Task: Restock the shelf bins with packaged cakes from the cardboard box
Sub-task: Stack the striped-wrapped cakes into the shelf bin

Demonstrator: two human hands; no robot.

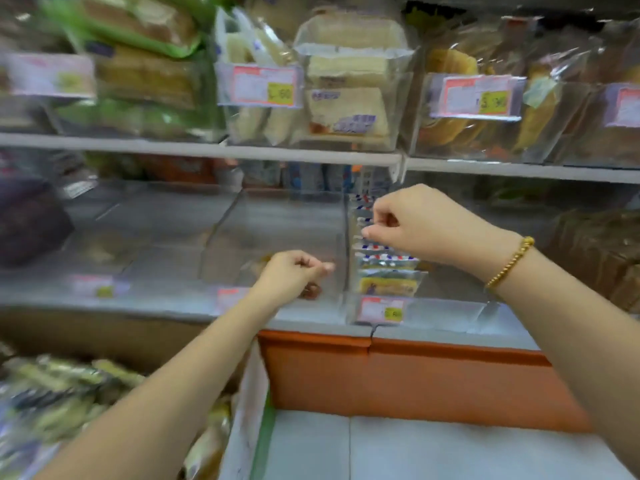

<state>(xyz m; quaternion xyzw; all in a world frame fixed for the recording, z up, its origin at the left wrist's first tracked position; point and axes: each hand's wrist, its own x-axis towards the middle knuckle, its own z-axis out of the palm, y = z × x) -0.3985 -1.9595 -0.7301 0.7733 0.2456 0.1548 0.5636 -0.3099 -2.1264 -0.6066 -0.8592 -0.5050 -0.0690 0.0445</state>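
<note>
My right hand is up at the bin on the right of the middle shelf. Its fingers are curled in, with the fingertips just at the top edges of the row of packaged cakes standing there on edge, one behind another from front to back. Motion blur keeps me from telling whether I pinch a wrapper or only touch it.

My left hand sits lower and to the left, curled into a loose fist with nothing showing in it, at the front wall of the nearly bare middle bin.

The remaining stock lies in the cardboard box, down and left of both hands. I judge the left hand nearer for the next reach, and the middle bin is the gap to fill.
</note>
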